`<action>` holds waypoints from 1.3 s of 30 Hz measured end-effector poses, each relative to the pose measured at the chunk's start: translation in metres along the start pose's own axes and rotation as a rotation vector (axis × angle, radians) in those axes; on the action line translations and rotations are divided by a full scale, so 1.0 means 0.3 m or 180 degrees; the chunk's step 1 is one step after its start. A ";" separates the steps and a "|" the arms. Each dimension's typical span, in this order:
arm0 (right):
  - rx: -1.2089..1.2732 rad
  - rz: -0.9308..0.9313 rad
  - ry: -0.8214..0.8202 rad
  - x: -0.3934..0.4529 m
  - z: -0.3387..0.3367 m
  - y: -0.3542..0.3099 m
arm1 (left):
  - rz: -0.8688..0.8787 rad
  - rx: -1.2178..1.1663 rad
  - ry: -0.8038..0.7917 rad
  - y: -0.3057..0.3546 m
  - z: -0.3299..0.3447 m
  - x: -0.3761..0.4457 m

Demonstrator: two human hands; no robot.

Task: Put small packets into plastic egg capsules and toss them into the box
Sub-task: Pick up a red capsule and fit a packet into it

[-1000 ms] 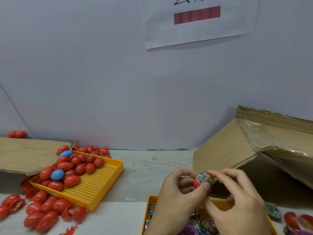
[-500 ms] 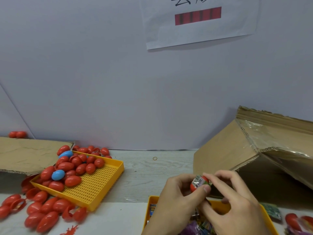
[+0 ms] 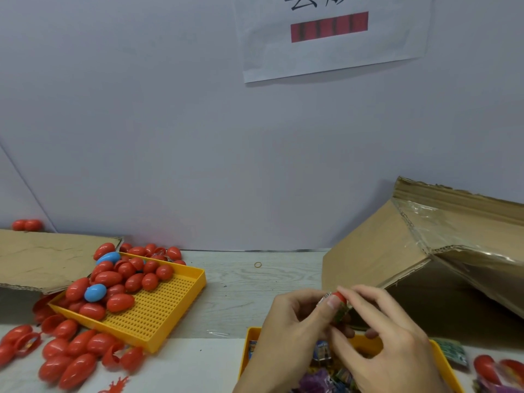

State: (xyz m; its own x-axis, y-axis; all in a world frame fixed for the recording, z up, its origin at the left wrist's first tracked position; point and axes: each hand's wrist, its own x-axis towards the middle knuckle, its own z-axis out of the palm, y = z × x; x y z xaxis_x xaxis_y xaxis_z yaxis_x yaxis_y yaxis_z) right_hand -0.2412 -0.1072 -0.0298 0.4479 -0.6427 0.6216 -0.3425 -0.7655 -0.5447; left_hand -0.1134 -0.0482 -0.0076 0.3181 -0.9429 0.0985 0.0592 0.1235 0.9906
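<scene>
Both hands [image 3: 343, 330] pinch a red capsule [image 3: 339, 296] beside the box [image 3: 377, 259].

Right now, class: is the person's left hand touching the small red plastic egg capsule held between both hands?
Touching. The head view shows the left hand with its thumb pressed on the red egg capsule, while the right hand pinches it from the other side.

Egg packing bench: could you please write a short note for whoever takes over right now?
Left hand and right hand together grip one red capsule with a packet sticking out; it is not closed.
Box lies open at right.
Packets tray sits under the hands.
Empty capsules fill the left tray.
Left: push packet in, close, toss into box, repeat.
</scene>
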 end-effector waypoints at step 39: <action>0.0705 0.0362 0.0030 0.002 0.006 0.018 | -0.0880 -0.0888 0.0126 0.004 0.009 -0.003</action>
State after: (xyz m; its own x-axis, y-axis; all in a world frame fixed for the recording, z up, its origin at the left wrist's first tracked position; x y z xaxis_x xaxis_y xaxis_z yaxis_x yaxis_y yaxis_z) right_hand -0.2414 -0.1116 -0.0334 0.4087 -0.7253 0.5539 -0.2004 -0.6635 -0.7209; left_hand -0.1161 -0.0481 -0.0062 0.2900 -0.9404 -0.1777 0.4011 -0.0491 0.9147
